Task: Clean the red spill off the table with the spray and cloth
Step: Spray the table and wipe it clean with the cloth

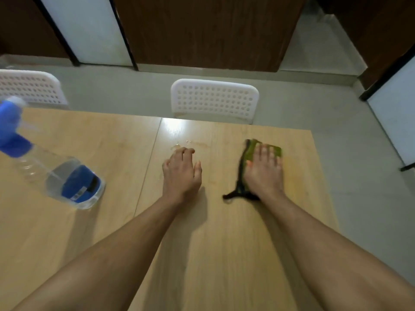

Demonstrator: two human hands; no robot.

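Two hands are on the table (224,254). The right hand (263,170) lies flat on the green cloth (251,151), fingers straight and spread, pressing it down rather than clutching it. The cloth is folded, with a dark edge trailing out to the near left of the hand. The left hand (180,169) rests on the bare wood just beside it, fingers loosely bent with the tips on the surface, holding nothing.

Just beyond the left fingertips sits a small patch of clear droplets (183,143), with a faint streak running right from it. No distinctly red mark is visible; whether any stain remains there cannot be told. The spray bottle (54,169) stands well apart at the left, clear-bodied with a blue head and label, and untouched.

Judgement: the wiping step is in hand, with spraying apparently done, and the task looks well advanced. The next move calls for the right hand to carry the cloth left and away across the wet patch under steady pressure, flat to the surface.

Two white perforated chairs (214,99) stand at the far edge.
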